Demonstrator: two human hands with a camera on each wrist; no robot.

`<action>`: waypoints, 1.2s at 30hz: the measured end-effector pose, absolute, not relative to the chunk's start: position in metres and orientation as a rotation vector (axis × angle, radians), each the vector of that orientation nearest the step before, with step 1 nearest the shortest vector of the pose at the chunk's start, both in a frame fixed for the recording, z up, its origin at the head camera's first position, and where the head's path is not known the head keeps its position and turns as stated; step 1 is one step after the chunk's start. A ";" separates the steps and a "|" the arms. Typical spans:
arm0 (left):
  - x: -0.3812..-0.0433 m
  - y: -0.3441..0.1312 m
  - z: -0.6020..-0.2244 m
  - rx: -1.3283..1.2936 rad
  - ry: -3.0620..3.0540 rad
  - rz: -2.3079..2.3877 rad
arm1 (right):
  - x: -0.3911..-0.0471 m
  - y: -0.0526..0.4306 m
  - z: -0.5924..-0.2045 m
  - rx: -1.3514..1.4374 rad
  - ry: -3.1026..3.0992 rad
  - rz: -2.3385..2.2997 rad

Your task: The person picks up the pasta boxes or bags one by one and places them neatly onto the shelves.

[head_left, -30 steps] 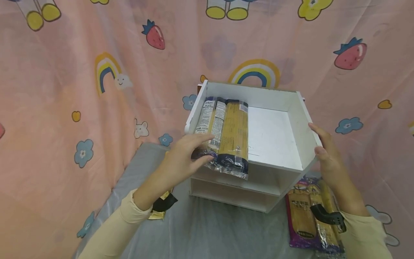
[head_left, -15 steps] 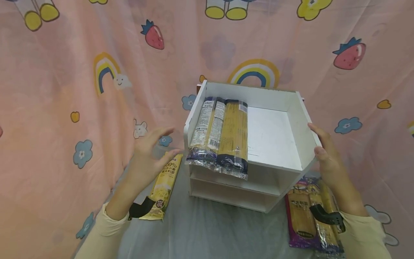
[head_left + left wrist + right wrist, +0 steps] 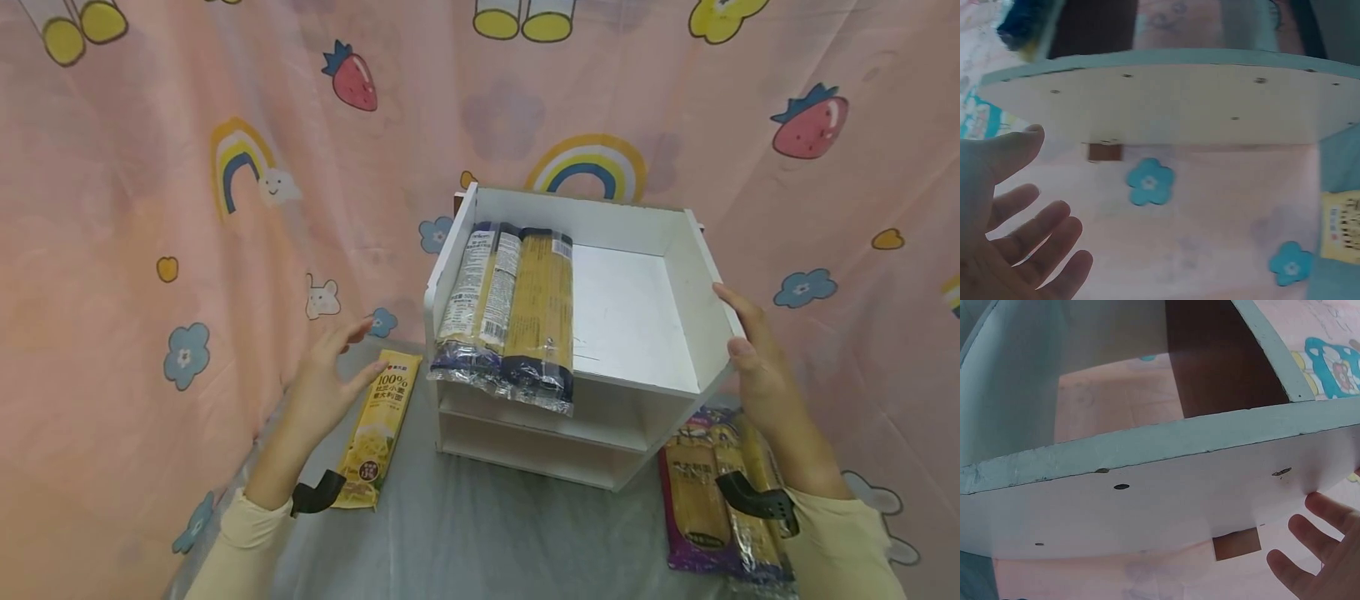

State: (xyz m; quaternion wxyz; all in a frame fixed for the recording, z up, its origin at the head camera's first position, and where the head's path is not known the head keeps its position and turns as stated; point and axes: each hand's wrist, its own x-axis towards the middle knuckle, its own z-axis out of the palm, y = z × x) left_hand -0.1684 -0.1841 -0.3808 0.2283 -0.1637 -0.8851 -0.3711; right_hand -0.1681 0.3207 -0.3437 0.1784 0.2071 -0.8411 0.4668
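In the head view a white shelf unit [image 3: 633, 312] stands in the middle, with two clear spaghetti packs [image 3: 540, 300] side by side on the left of its top tier. Their lower ends stick out past its front edge. My left hand [image 3: 315, 396] hovers left of the unit, holding nothing, its fingers spread and loosely bent. Close by it on the grey cloth lies a yellow spaghetti pack [image 3: 381, 425]. My right hand [image 3: 772, 387] rests against the unit's right side panel [image 3: 1166, 500], thumb by the front edge, fingers nearly straight.
Under my right forearm, beside the unit, lie purple-edged spaghetti packs [image 3: 697, 500], partly hidden by the arm. A grey cloth [image 3: 487, 542] covers the surface. Behind hangs a pink patterned curtain [image 3: 420, 125]. The unit's lower tiers [image 3: 525, 450] face the front.
My left hand has left the spaghetti packs on the top tier and moved left and down, uncovering the yellow pack. The right hand stays at the side panel.
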 end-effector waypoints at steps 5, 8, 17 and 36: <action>-0.176 -0.190 -0.417 -0.395 -2.543 -1.000 | -0.168 0.320 -0.344 0.583 -2.376 1.324; -0.182 -0.192 -0.440 -0.356 -2.611 -1.018 | -0.168 0.320 -0.344 0.567 -2.366 1.338; -0.192 -0.196 -0.497 -0.227 -2.755 -1.060 | -0.169 0.319 -0.343 0.593 -2.362 1.353; -0.194 -0.204 -0.571 -0.096 -3.006 -1.055 | -0.168 0.320 -0.345 0.577 -2.354 1.374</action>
